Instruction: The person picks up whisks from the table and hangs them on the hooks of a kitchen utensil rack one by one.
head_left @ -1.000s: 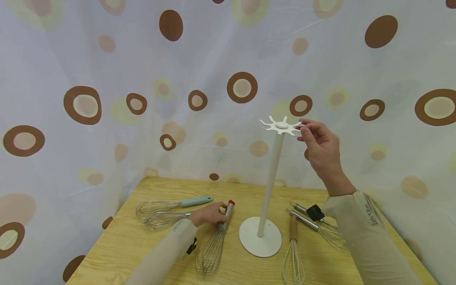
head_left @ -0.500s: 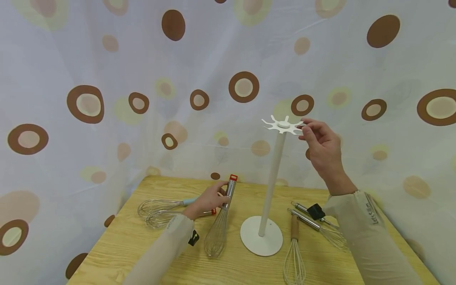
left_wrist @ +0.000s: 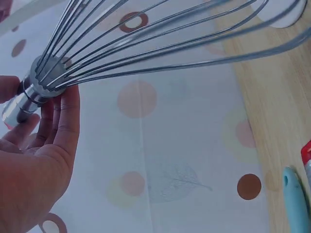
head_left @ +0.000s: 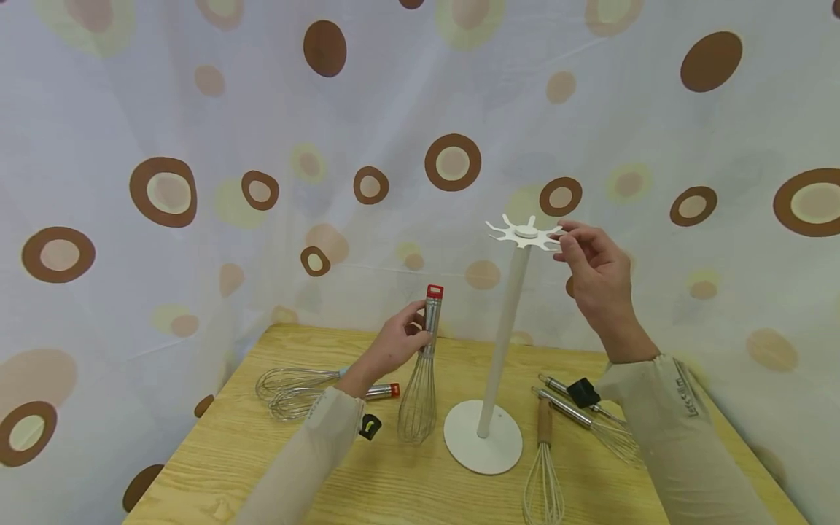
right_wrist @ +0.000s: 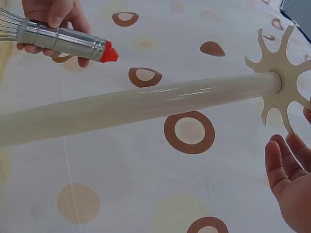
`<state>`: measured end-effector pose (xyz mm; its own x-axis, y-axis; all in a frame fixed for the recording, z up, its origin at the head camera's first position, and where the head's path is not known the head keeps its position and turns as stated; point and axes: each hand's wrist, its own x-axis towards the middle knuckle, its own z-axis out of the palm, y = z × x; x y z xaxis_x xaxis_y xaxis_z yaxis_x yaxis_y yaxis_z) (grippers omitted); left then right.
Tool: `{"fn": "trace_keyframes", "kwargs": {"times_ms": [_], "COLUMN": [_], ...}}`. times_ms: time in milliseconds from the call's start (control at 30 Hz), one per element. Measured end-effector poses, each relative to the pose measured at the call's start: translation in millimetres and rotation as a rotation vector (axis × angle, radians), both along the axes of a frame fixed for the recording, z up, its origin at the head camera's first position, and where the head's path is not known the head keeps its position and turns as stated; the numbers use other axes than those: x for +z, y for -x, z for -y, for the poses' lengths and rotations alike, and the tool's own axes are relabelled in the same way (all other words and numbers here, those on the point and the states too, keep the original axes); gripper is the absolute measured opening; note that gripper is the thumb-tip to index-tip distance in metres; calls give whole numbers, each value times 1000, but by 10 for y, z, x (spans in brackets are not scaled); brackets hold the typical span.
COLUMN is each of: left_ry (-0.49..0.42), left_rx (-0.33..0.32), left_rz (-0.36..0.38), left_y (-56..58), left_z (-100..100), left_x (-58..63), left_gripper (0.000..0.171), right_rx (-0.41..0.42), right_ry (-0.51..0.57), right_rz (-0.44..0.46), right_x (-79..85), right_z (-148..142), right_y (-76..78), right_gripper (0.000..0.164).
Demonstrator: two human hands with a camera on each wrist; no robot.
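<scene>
My left hand (head_left: 391,343) grips a wire whisk (head_left: 432,315) by its metal handle, thumb on one side and fingers on the other. This whisk stands nearly upright, red-tipped end up and wire loops down, left of a white utensil stand (head_left: 507,321). In the left wrist view the wires of the whisk (left_wrist: 121,58) fan out away from the hand. Prongs radiate from the top of the stand, a hook rack (head_left: 527,232). With thumb and fingertips, my right hand (head_left: 599,281) pinches one prong on the rack's right side. No whisk hangs on the prongs.
On the wooden table (head_left: 341,481), a second red-tipped whisk (head_left: 380,391) lies at left beside a blue-handled whisk (head_left: 295,377), partly behind my left arm. Right of the stand's round base (head_left: 482,456) lie a wooden-handled whisk (head_left: 544,423) and two metal-handled whisks (head_left: 564,408). A patterned curtain (head_left: 394,109) hangs behind.
My left hand has raised the red-tipped whisk from lying on the table to nearly upright, moving up and slightly right. The right hand stays at the rack.
</scene>
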<state>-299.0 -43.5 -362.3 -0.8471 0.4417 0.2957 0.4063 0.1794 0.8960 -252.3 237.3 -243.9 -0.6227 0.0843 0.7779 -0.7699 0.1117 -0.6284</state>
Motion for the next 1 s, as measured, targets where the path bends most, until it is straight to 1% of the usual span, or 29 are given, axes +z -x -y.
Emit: {"fn": "trace_keyframes", "kwargs": {"times_ms": [167,367,467,600,733,833,933,1000], "left_ry": [-44,-69,-84,-105,-131,-153,-161,-164], "left_rx": [-13,-42,-53,-87,-137,-161,-177,-188], "left_rz": [-30,-53,-82,-116,-115,-112,-125,-127], "left_y": [-52,-116,-155,-190,-356,-480,-491,-451], "left_z": [-64,-128,-166,-200,-211,-231,-262,-280], "left_x": [161,323,434,578,795,929,953,929], "left_gripper": [59,55,53,50,48,46,44,44], "right_rx": [9,1,-4,-10,3,10,13,13], "right_ry": [15,12,14,14,25,34,40,38], "right_rz": [-12,0,3,2,16,24,33,36], "right_x": [5,0,-1,4,1,0,-2,-5], "right_z": [-8,-21,-25,-25,-21,-20,-17,-13], "right_y": [8,8,8,10,5,3,4,5], "right_gripper": [13,15,15,12,11,12,11,11]}}
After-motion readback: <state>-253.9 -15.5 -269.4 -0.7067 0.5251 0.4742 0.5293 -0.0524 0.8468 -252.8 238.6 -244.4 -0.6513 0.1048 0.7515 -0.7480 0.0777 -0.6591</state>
